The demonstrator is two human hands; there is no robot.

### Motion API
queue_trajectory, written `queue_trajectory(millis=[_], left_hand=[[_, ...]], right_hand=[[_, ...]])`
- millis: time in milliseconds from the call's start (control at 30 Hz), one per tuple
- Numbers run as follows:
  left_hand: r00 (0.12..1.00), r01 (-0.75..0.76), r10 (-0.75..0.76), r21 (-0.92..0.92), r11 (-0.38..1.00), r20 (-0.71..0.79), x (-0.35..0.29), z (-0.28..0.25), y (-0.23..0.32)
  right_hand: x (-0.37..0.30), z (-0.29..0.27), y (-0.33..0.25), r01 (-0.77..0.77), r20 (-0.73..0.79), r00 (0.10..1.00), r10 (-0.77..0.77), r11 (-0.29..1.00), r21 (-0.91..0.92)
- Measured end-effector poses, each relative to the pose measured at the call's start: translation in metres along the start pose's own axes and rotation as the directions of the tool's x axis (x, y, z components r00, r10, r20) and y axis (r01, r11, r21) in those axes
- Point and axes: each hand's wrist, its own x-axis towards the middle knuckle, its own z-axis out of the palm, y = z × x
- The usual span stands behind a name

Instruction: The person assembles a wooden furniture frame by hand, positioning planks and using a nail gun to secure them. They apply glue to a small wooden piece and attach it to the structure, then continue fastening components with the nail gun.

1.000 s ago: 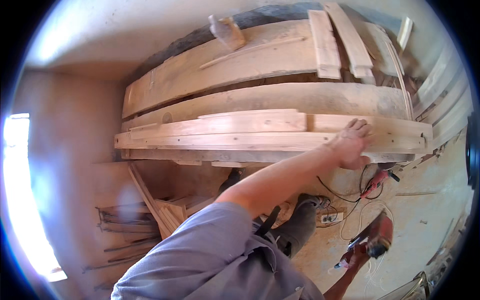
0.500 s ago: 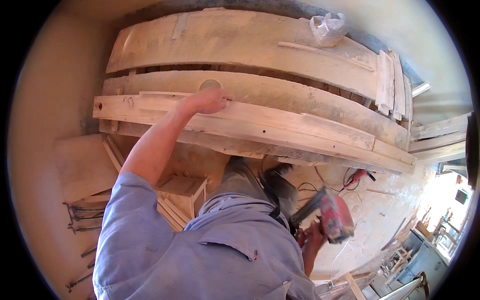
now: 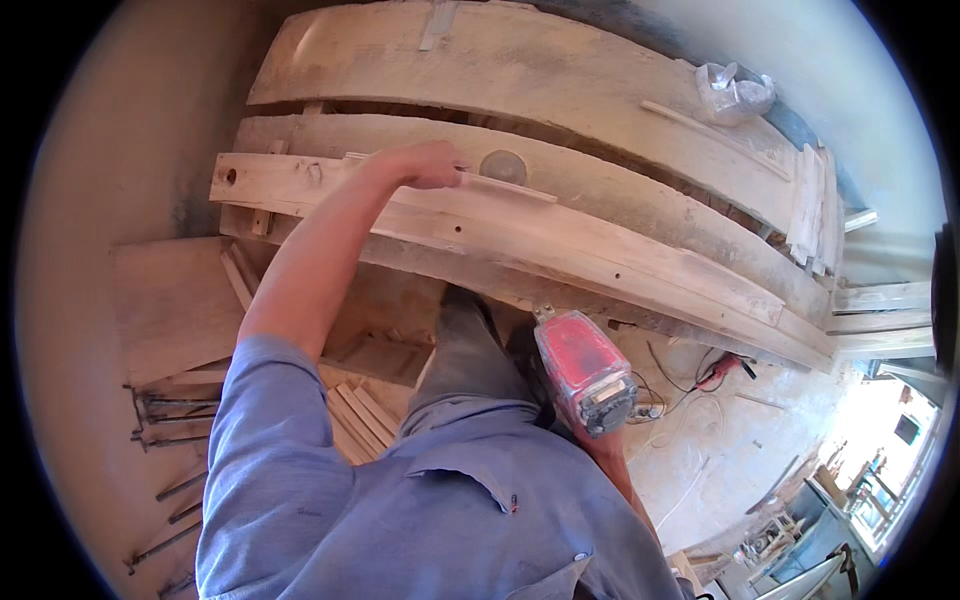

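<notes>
A long pale wooden beam (image 3: 540, 237) with several dark holes lies across a dusty plank. My left hand (image 3: 432, 165) reaches over it, fingers curled closed on a thin wood strip (image 3: 515, 190) along the beam's far edge. My fingertips are partly hidden. In my right hand (image 3: 597, 440) is a red nail gun (image 3: 580, 352), held in front of my body with its nose toward the beam's near side. Its body covers much of that hand. Just beyond the strip, a round disc (image 3: 503, 167) rests on the plank.
Behind lies another wide board (image 3: 560, 70) bearing a clear plastic bag (image 3: 735, 95) and a narrow stick (image 3: 715, 140). Short boards (image 3: 815, 210) are stacked at the right. A red corded tool (image 3: 718, 372) lies on the floor. Several clamps (image 3: 180, 420) are at the left.
My right hand has swung the nail gun leftward and up, closer to the beam. My left hand stays closed over the strip. The whole view has shifted.
</notes>
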Motion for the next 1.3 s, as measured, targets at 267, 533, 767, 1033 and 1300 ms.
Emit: queue_trajectory(millis=[267, 533, 767, 1033, 1300], left_hand=[[0.961, -0.247, 0.246, 0.006, 0.969, -0.123, 0.029, 0.030, -0.013], [0.941, -0.324, 0.317, -0.046, 0.945, -0.121, 0.028, 0.035, -0.025], [0.945, -0.318, 0.298, -0.173, 0.932, -0.130, 0.022, 0.030, -0.024], [0.961, -0.268, 0.247, -0.204, 0.941, -0.124, 0.014, 0.033, -0.018], [0.924, -0.335, 0.312, -0.075, 0.939, -0.220, 0.015, 0.031, -0.029]], right_hand=[[0.035, 0.043, -0.075, -0.058, -0.014, 0.998, 0.057, 0.989, -0.139], [0.103, 0.077, -0.154, -0.146, -0.095, 0.986, 0.136, 0.984, -0.101], [0.125, 0.067, -0.200, -0.261, -0.026, 0.965, 0.260, 0.958, -0.122], [0.117, 0.058, -0.202, -0.254, 0.066, 0.957, 0.283, 0.926, -0.280], [0.074, 0.048, -0.206, -0.589, -0.108, 0.801, 0.588, 0.808, 0.033]])
